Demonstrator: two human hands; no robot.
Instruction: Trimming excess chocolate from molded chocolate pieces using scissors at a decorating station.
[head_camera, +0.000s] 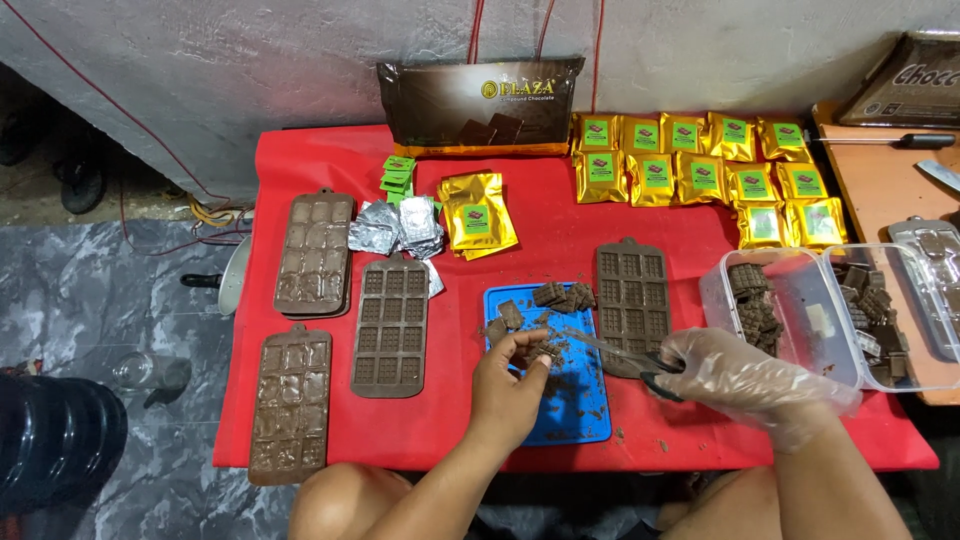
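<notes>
Left hand (510, 375) pinched shut on a chocolate piece (545, 352) over the blue mat (575, 400) | gloved right hand (745, 375) clamped on scissors (625, 352), blades reaching onto the mat | I saw brown moulds (392, 325) left of the mat, clear tub (790, 310) right of it, on the red counter (560, 215)

The premises were a small home-based chocolate packing station, not a commercial kitchen. A low counter (300, 160) under red cloth stood against a rough plastered wall (250, 60) on a marbled floor (90, 290). Brown chocolate moulds (392, 325), gold pouches (700, 170) and foil wrappers (395, 225) lay on it.
</notes>
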